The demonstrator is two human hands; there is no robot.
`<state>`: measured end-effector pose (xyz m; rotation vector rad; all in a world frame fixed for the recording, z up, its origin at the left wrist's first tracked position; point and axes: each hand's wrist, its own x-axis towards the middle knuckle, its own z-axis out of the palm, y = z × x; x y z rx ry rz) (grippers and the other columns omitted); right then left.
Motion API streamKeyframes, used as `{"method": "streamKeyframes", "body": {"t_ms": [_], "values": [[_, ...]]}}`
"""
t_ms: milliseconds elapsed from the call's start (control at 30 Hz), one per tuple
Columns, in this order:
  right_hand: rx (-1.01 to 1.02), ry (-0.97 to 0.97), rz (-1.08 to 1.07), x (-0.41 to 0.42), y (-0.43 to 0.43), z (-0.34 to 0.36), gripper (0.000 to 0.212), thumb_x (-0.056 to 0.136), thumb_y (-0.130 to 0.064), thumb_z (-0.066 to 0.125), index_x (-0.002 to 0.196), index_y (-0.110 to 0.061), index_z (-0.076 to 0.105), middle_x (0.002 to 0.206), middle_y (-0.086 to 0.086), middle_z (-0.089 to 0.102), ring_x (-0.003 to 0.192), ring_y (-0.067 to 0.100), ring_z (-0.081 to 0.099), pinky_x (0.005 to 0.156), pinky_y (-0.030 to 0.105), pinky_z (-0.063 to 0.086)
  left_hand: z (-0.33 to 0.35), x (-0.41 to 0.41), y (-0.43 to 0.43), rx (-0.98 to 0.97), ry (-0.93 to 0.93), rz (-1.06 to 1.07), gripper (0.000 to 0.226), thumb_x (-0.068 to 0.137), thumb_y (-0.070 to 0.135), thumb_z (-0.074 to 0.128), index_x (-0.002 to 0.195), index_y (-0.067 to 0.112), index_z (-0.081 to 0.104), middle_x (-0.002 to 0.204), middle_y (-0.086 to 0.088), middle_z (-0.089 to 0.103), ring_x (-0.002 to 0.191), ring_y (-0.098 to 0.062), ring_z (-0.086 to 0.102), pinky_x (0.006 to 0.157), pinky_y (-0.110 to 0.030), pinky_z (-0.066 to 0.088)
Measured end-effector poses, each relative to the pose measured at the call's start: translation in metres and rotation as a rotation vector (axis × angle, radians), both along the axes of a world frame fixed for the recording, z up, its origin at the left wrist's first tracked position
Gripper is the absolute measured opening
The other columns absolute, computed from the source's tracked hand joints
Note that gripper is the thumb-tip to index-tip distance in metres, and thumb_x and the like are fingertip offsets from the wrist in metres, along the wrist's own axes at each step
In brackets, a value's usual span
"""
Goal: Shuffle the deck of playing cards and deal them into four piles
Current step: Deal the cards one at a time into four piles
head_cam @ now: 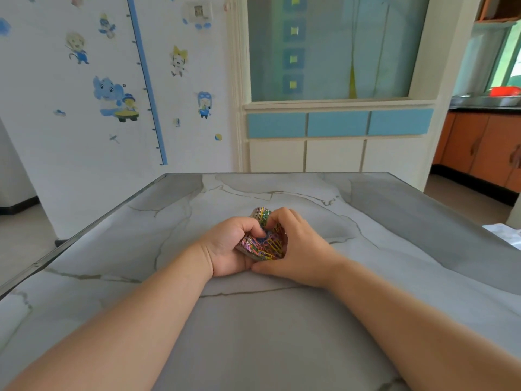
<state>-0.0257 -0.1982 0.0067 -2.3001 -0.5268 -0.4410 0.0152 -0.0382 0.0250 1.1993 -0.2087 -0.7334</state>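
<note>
Near the middle of the grey table (282, 334): gripping the deck of cards (263, 245), curling the left hand (228, 246) round its left edge, hooking the right hand (298, 246) over its right edge and far end. Holding it long axis pointing away from the body, patterned backs up, far end bowing upward.

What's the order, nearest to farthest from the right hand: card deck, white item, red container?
1. Card deck, gripped by the right hand.
2. White item, at the table's right edge.
3. Red container, far back right.
</note>
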Motion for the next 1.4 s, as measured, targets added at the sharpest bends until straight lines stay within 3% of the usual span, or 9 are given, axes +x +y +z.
{"method": "streamKeyframes", "body": {"t_ms": [200,400,500,733,867,1067,1167,1267,1400], "values": [[0.278,0.195,0.025,-0.002,-0.004,0.006,0.095,0.06,-0.039,0.093,0.138,-0.034,0.039,0.115,-0.021,0.048,0.07,-0.014,0.058,0.065,0.005,0.044,0.002,-0.012,0.001,0.022,-0.152,0.04,0.037,0.078,-0.013,0.041,0.094,0.0,0.072,0.101,-0.026,0.067,0.082,-0.034,0.068,0.073,-0.04,0.057],[0.195,0.203,-0.007,-0.017,0.002,0.021,0.076,0.043,-0.046,0.096,0.101,-0.038,0.048,0.101,-0.003,0.062,0.067,0.004,0.056,0.064,0.025,0.05,0.0,-0.048,0.019,0.019,-0.257,0.087,0.03,0.077,-0.007,0.056,0.103,-0.002,0.07,0.093,-0.022,0.069,0.075,-0.029,0.069,0.07,-0.04,0.06],[0.143,0.177,-0.012,-0.029,-0.003,0.025,0.07,0.037,-0.06,0.091,0.087,-0.036,0.048,0.072,-0.017,0.063,0.056,-0.001,0.05,0.052,0.015,0.041,-0.007,-0.068,0.03,-0.021,-0.252,0.001,0.031,0.082,0.012,0.067,0.113,0.006,0.07,0.096,-0.017,0.072,0.09,-0.033,0.069,0.081,-0.047,0.058],[0.396,0.022,-0.243,-0.031,-0.011,0.017,0.018,0.098,-0.021,0.057,0.08,-0.017,0.058,0.05,-0.006,0.062,0.043,0.009,0.055,0.046,0.025,0.047,-0.007,-0.077,0.022,-0.109,-0.176,0.066,0.032,0.091,-0.006,0.045,0.113,0.001,0.066,0.111,-0.024,0.071,0.096,-0.033,0.071,0.069,-0.044,0.06],[0.847,0.395,-0.187,-0.03,-0.038,0.034,0.022,0.1,-0.017,0.055,0.081,-0.008,0.06,0.056,0.004,0.056,0.04,0.014,0.049,0.04,0.026,0.045,-0.004,-0.062,0.034,-0.11,-0.185,0.286,0.032,0.092,-0.007,0.043,0.116,0.002,0.062,0.104,-0.02,0.069,0.088,-0.033,0.072,0.077,-0.047,0.058],[0.527,0.833,0.227,-0.041,-0.061,0.049,0.033,0.084,-0.034,0.07,0.091,-0.002,0.064,0.057,0.007,0.06,0.039,0.011,0.051,0.04,0.024,0.042,-0.001,-0.06,0.04,-0.032,-0.238,0.318,0.029,0.093,-0.006,0.045,0.117,-0.003,0.06,0.103,-0.018,0.071,0.09,-0.031,0.073,0.077,-0.045,0.059],[0.027,0.786,0.019,-0.043,-0.062,0.046,0.043,0.086,-0.052,0.069,0.089,-0.01,0.07,0.067,0.007,0.072,0.048,0.018,0.061,0.043,0.027,0.047,0.0,-0.063,0.04,-0.033,-0.254,0.319,0.029,0.092,-0.006,0.046,0.118,-0.005,0.06,0.101,-0.019,0.069,0.089,-0.032,0.073,0.074,-0.044,0.06],[0.163,0.532,-0.212,-0.036,-0.06,0.033,0.039,0.093,-0.047,0.06,0.085,-0.009,0.067,0.065,0.004,0.067,0.049,0.02,0.058,0.04,0.027,0.042,0.001,-0.068,0.037,-0.024,-0.251,0.304,0.027,0.091,-0.005,0.048,0.114,-0.004,0.062,0.101,-0.02,0.07,0.09,-0.032,0.072,0.078,-0.046,0.059],[0.358,0.425,-0.091,-0.038,-0.04,0.029,0.039,0.087,-0.053,0.064,0.084,-0.014,0.067,0.067,0.0,0.068,0.052,0.016,0.059,0.039,0.025,0.041,-0.003,-0.078,0.024,-0.034,-0.248,0.217,0.026,0.089,-0.004,0.052,0.11,-0.001,0.067,0.099,-0.02,0.073,0.085,-0.028,0.073,0.068,-0.038,0.061]]}}
